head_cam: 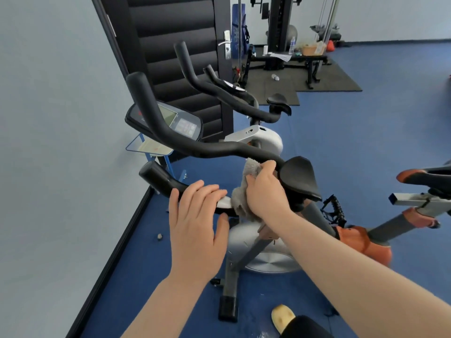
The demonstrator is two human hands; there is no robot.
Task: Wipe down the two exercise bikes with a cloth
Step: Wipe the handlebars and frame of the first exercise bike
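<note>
The near exercise bike has black handlebars, a grey flywheel and an orange-trimmed frame. My left hand rests on the near handlebar grip, fingers curled over it. My right hand presses a grey fluffy cloth against the middle of the handlebars, beside a black pad. A console screen sits behind the bars. The second bike, white-bodied with black bars and a black saddle, stands farther back. An orange and black saddle on a grey post shows at right.
A pale wall runs along the left, with a black padded door behind the bikes. Blue floor spreads to the right. A weight machine and bench stand on a dark mat at the back. My yellow shoe is near the bike's foot.
</note>
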